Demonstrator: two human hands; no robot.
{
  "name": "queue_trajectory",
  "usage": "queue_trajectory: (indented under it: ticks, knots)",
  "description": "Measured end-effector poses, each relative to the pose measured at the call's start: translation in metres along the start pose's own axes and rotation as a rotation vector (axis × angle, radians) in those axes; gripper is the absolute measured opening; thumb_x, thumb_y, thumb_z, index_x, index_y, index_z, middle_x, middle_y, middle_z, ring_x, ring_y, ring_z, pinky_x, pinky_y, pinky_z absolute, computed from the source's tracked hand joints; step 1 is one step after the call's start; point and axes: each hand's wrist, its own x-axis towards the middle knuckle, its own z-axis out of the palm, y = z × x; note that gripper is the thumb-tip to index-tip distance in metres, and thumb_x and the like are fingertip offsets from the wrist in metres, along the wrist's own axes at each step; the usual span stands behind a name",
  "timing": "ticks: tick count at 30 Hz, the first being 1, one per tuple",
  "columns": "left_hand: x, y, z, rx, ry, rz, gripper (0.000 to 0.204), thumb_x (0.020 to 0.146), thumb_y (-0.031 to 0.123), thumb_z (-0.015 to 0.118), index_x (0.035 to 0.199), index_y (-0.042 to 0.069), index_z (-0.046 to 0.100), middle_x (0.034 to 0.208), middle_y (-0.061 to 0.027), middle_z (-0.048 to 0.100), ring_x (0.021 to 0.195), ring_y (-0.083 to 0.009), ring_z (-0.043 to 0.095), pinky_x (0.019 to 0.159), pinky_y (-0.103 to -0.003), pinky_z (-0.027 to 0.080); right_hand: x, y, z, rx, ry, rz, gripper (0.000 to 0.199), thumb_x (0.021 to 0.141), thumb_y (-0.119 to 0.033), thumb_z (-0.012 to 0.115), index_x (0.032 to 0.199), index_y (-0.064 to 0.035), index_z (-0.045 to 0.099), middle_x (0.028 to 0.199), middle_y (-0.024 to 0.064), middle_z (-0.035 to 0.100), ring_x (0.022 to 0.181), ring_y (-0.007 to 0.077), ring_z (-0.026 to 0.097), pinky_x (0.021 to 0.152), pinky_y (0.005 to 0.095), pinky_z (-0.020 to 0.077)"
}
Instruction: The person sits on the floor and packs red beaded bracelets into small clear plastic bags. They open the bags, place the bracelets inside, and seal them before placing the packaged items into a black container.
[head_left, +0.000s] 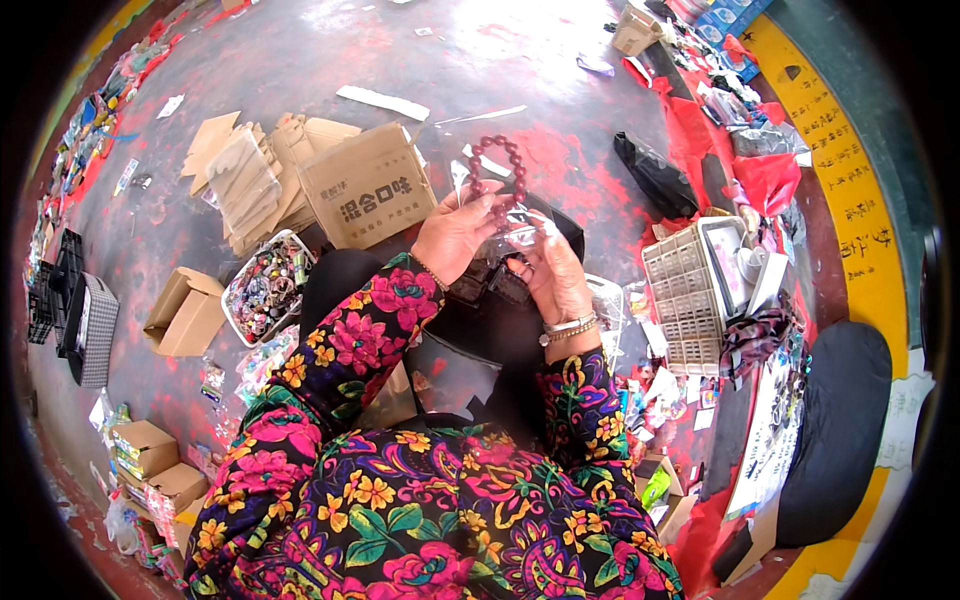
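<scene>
A dark red bead bracelet [496, 172] sits in a clear plastic bag [492, 190] that I hold up in front of me. My left hand [453, 236] pinches the bag's left lower side, and my right hand [551, 272] holds its lower right edge. Both arms wear bright floral sleeves, and each wrist has a bracelet. Below my hands lies something black on my lap [480, 310], partly hidden.
A brown cardboard box [368, 186] and flattened cartons [245, 175] lie ahead on the red-grey floor. A tray of small colourful items [266, 285] is at my left. A beige plastic crate [680, 295], a black bag [655, 175] and red bags [765, 180] sit to the right.
</scene>
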Motion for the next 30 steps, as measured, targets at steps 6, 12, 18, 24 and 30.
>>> queue_trajectory:
  ticks: [6, 12, 18, 24, 30]
  knots:
    - [0.001, -0.007, 0.010, 0.008, -0.054, 0.055, 0.022, 0.090, 0.010, 0.052, 0.110, 0.003, 0.056, 0.108, -0.0077, 0.058, 0.105, -0.0177, 0.053, 0.089, -0.032, 0.041, 0.003, 0.018, 0.013, 0.180, 0.069, -0.035, 0.029, 0.085, -0.013, 0.061, 0.112, -0.0032, 0.057, 0.102, 0.0047, 0.062, 0.093, 0.0163, 0.059, 0.073, 0.0285, 0.0495]
    - [-0.003, -0.014, 0.010, 0.263, -0.119, -0.091, 0.020, 0.088, 0.008, 0.055, 0.107, 0.003, 0.058, 0.099, -0.0025, 0.062, 0.086, -0.0099, 0.057, 0.072, -0.026, 0.047, 0.002, 0.015, 0.007, 0.163, 0.215, -0.156, 0.014, 0.082, -0.009, 0.064, 0.095, -0.0070, 0.061, 0.092, 0.0028, 0.064, 0.081, 0.0139, 0.060, 0.065, 0.0284, 0.0491]
    - [-0.002, -0.003, 0.007, 0.299, -0.063, -0.149, 0.033, 0.091, 0.013, 0.048, 0.123, 0.003, 0.049, 0.125, -0.0101, 0.052, 0.120, -0.0179, 0.045, 0.099, -0.034, 0.034, -0.027, -0.027, -0.054, 0.132, 0.488, -0.317, 0.009, 0.080, -0.007, 0.066, 0.087, -0.0075, 0.061, 0.080, 0.0008, 0.062, 0.071, 0.0149, 0.060, 0.058, 0.0257, 0.0485]
    - [-0.002, -0.003, 0.010, 0.301, -0.026, -0.244, 0.032, 0.091, 0.015, 0.049, 0.119, 0.001, 0.051, 0.122, -0.0139, 0.054, 0.118, -0.0211, 0.048, 0.097, -0.034, 0.037, -0.100, -0.018, -0.218, -0.068, 0.869, -0.304, 0.017, 0.081, -0.006, 0.064, 0.097, -0.0062, 0.058, 0.086, 0.0036, 0.064, 0.074, 0.0169, 0.063, 0.059, 0.0276, 0.0481]
    - [-0.006, -0.002, 0.016, 0.350, -0.048, -0.288, 0.032, 0.092, 0.016, 0.047, 0.119, -0.001, 0.050, 0.118, -0.0145, 0.056, 0.114, -0.0211, 0.051, 0.094, -0.032, 0.040, -0.157, 0.052, -0.307, -0.074, 1.131, -0.191, 0.016, 0.078, -0.007, 0.067, 0.093, -0.0054, 0.060, 0.080, 0.0038, 0.064, 0.068, 0.0179, 0.064, 0.055, 0.0314, 0.0485]
